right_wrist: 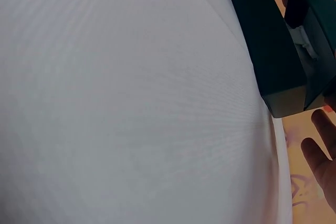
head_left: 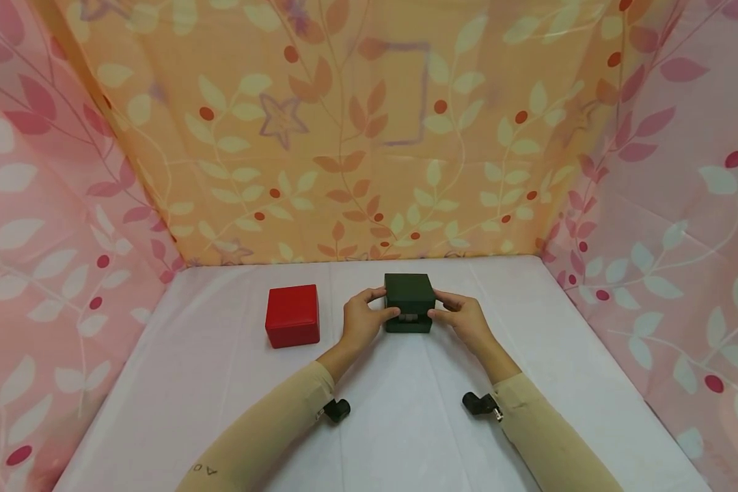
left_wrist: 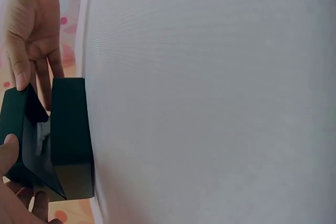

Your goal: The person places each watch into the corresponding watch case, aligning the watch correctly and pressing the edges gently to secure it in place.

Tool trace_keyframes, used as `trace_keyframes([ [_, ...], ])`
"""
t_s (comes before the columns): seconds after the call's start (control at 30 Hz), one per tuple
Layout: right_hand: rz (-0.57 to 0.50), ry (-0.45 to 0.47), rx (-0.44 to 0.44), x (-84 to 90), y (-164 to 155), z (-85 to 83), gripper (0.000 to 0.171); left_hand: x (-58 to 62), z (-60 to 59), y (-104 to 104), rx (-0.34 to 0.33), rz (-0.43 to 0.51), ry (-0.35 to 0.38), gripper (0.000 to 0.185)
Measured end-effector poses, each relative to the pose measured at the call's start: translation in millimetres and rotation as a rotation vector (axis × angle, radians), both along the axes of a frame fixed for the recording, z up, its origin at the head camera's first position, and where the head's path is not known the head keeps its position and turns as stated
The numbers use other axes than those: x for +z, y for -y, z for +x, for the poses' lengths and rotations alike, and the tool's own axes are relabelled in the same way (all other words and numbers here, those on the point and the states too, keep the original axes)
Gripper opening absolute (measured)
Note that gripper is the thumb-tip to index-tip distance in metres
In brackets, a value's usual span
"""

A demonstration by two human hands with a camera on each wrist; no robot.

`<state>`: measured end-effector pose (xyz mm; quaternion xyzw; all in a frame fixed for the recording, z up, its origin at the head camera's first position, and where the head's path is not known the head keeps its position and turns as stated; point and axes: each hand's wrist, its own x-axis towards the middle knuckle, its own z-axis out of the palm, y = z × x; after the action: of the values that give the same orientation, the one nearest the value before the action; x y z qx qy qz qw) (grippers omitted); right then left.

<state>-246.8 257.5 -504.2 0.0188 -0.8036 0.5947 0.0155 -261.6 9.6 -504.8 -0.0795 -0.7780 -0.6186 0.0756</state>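
Note:
A small dark green hinged box (head_left: 409,287) stands on the white table, its lid raised part way at the front. The left hand (head_left: 363,320) grips the lid's left side, thumb at the front lower edge. On the opposite side the right hand (head_left: 467,320) holds the lid likewise, its thumb by the front corner. Through the gap a pale object (left_wrist: 43,134) shows inside, in both wrist views; its kind cannot be told. The lid (right_wrist: 317,11) leans away from the base (right_wrist: 270,45) in the right wrist view. Most of the box's inside is hidden.
To the left of the green box sits a red box (head_left: 292,318) with its lid down. White cloth covers the table (head_left: 400,424). Flowered curtains, orange behind (head_left: 344,137) and pink at both sides, stand round it. A small black camera hangs at each wrist.

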Motion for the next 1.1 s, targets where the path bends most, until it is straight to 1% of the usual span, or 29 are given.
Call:
trace_keyframes([
  [0.2,0.001,-0.006,-0.017,-0.8,2.0,0.5,0.063,-1.2,-2.5,0.3,-0.011,0.002,0.014,0.048],
  [0.4,-0.012,0.008,-0.042,-1.3,4.4,-0.6,0.062,-4.9,-6.4,-0.1,-0.020,0.005,0.005,0.049],
  [0.5,-0.010,0.003,-0.043,-2.2,4.3,-1.0,0.062,-6.4,-7.2,0.0,-0.025,0.011,0.014,0.049],
  [0.53,-0.010,0.009,-0.039,1.7,5.4,0.9,0.061,-6.3,-7.0,0.1,-0.027,0.015,0.018,0.048],
  [0.6,-0.007,0.005,-0.031,0.9,4.7,0.9,0.061,-6.4,-6.9,0.2,-0.029,0.020,0.025,0.048],
  [0.73,0.008,0.006,-0.032,0.4,4.4,-0.4,0.061,-5.3,-6.9,0.4,-0.028,0.015,0.030,0.047],
  [0.77,0.014,-0.003,-0.038,-4.0,3.2,-2.6,0.061,-5.3,-7.0,0.3,-0.028,0.012,0.030,0.047],
  [0.93,0.046,-0.022,-0.053,-5.0,3.9,-3.7,0.059,-5.8,-6.2,0.8,-0.030,0.006,0.031,0.047],
  [1.1,0.088,-0.052,-0.044,-5.2,3.3,-2.9,0.059,-7.1,-3.6,1.5,-0.037,-0.001,0.034,0.044],
])
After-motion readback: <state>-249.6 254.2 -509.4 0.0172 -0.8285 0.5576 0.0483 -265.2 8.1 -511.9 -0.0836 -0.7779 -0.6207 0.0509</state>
